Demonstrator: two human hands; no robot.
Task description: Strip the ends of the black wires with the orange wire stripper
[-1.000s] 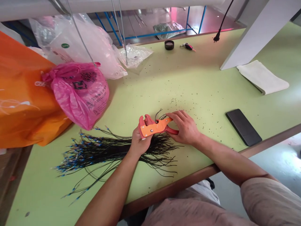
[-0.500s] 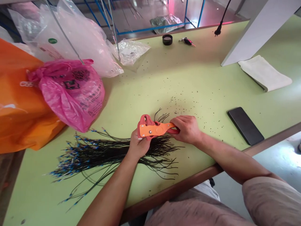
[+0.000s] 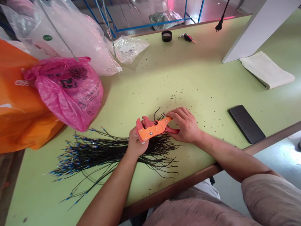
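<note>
Wire stripper (image 3: 150,129), bright orange, sat just above the counter (image 3: 188,75), braced from beneath by the left hand (image 3: 137,144), while the right hand (image 3: 184,124) clenched its handles, a two-handed grip that seemed to keep the tool steady. A few black wire ends (image 3: 160,115) poked out past its head, though I couldn't tell whether its jaws held them. Under it lay the wire bundle (image 3: 110,153), laid flat within easy reach, blue tips fanned left, near scattered black specks (image 3: 188,103).
</note>
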